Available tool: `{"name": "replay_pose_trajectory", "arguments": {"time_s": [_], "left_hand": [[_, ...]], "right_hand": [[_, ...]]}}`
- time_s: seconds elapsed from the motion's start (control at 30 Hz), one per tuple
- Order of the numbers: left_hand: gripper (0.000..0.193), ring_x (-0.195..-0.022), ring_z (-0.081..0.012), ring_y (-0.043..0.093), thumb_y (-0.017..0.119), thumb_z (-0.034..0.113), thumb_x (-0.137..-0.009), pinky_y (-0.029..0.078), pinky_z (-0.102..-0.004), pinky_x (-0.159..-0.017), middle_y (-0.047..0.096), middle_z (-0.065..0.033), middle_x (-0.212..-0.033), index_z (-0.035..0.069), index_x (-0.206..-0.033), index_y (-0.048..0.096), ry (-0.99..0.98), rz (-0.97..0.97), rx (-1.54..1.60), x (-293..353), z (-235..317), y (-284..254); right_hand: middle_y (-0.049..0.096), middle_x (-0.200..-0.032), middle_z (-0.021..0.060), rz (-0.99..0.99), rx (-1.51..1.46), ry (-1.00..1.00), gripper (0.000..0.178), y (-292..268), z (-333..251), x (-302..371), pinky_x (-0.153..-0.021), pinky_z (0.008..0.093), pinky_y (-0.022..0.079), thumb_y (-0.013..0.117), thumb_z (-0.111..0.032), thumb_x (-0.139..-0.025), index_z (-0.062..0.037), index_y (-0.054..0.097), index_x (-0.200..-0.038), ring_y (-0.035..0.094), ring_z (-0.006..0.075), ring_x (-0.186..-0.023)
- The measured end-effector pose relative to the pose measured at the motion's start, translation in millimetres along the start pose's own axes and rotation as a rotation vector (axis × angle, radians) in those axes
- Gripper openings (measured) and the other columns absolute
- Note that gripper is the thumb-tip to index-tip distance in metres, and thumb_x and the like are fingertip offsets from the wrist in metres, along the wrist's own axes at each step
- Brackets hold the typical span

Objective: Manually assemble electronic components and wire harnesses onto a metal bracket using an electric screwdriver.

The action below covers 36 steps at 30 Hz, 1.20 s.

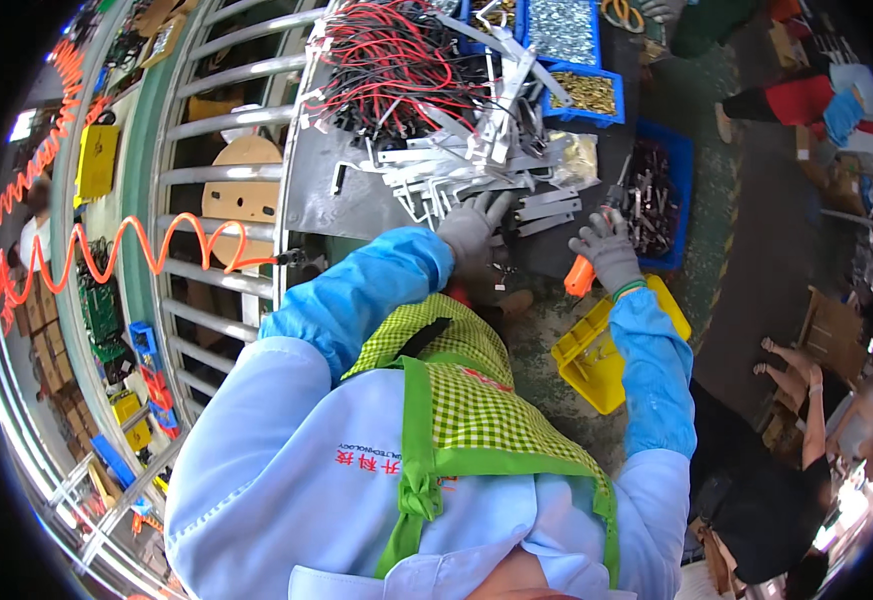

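My left hand (473, 228), in a grey glove, reaches over the near edge of the metal parts pile. Its fingers point forward and slightly apart; what lies under the palm is hidden. Loose silvery brackets (436, 178) and flat metal strips (548, 208) lie just beyond it. Small pale connectors (500, 287) show beside the hand at the table's near edge. My gloved right hand (608, 250) is closed around an orange-handled screwdriver (579, 277). Its thin shaft points away from me, beside a blue bin (678, 190) of dark metal parts.
Red and black wires (386, 65) are heaped at the back of the dark table (341, 215). Blue trays hold silver (561, 30) and brass-coloured fasteners (584, 92). A yellow tray (606, 390) sits low by my right arm. Metal rollers (226, 175) run left; people are at the right.
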<state>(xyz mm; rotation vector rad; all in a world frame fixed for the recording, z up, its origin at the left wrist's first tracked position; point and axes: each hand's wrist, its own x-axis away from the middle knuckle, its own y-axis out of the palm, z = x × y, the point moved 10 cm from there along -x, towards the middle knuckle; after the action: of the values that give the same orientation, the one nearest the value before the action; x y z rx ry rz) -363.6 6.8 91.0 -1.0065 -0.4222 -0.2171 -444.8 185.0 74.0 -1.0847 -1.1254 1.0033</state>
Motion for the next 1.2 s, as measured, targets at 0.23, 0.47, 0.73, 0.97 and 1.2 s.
{"name": "replay_pose_trajectory", "arguments": {"time_s": [0.23, 0.47, 0.73, 0.97, 1.2], "left_hand": [[0.107, -0.107, -0.0344, 0.059, 0.075, 0.042, -0.075, 0.03, -0.05, -0.109, 0.06, -0.0173, -0.116, 0.012, -0.155, 0.011, -0.027, -0.104, -0.239, -4.2, 0.3, 8.0], [0.093, -0.104, -0.0378, 0.063, 0.072, 0.032, -0.075, 0.049, -0.0436, -0.09, 0.063, -0.0228, -0.114, 0.012, -0.152, 0.024, -0.124, -0.207, -0.097, -25.1, -30.3, 8.0], [0.07, -0.095, -0.0271, 0.063, 0.081, 0.022, -0.069, 0.049, -0.0381, -0.086, 0.067, -0.0141, -0.101, 0.011, -0.132, 0.051, 0.196, -0.248, 0.528, 4.3, -15.2, -48.4], [0.076, -0.095, -0.0102, 0.056, 0.08, 0.008, -0.078, 0.049, -0.0287, -0.081, 0.059, -0.0001, -0.105, 0.013, -0.143, 0.041, 0.241, -0.327, 0.944, -4.3, -84.5, -50.5], [0.094, -0.122, -0.0203, 0.051, 0.072, 0.048, -0.084, 0.042, -0.0375, -0.104, 0.05, -0.0135, -0.135, 0.01, -0.153, 0.022, 0.553, -0.811, 1.631, 46.6, 35.9, -81.1]], "right_hand": [[0.039, -0.149, 0.0062, -0.117, 0.025, 0.251, 0.051, 15.8, 6.4, -3.6, -0.116, 0.054, 0.016, 0.05, -0.019, -0.088, -0.0352, 0.05, -0.136, 0.023, 0.0324, -0.145], [0.051, -0.134, 0.0133, -0.109, -0.769, 0.676, 0.06, -20.2, -32.0, 16.1, -0.107, 0.0455, 0.037, 0.069, -0.027, -0.078, -0.0121, 0.051, -0.133, 0.046, 0.034, -0.128], [0.063, -0.115, 0.0197, 0.403, -0.924, 0.658, 0.066, -49.8, -98.3, -29.1, -0.095, 0.0422, 0.047, 0.075, -0.045, -0.078, -0.0011, 0.056, -0.123, 0.059, 0.0362, -0.11], [0.059, -0.078, 0.0016, 0.328, -1.773, 0.69, 0.033, -151.1, -125.4, -54.4, -0.069, 0.0286, 0.047, 0.058, -0.033, -0.098, -0.0013, 0.059, -0.107, 0.057, 0.0114, -0.074], [0.061, -0.076, 0.007, 0.356, -1.814, 0.847, 0.031, -308.8, -66.0, 1.7, -0.057, 0.0252, 0.042, 0.052, -0.025, -0.095, 0.0036, 0.06, -0.104, 0.053, 0.0095, -0.063]]}}
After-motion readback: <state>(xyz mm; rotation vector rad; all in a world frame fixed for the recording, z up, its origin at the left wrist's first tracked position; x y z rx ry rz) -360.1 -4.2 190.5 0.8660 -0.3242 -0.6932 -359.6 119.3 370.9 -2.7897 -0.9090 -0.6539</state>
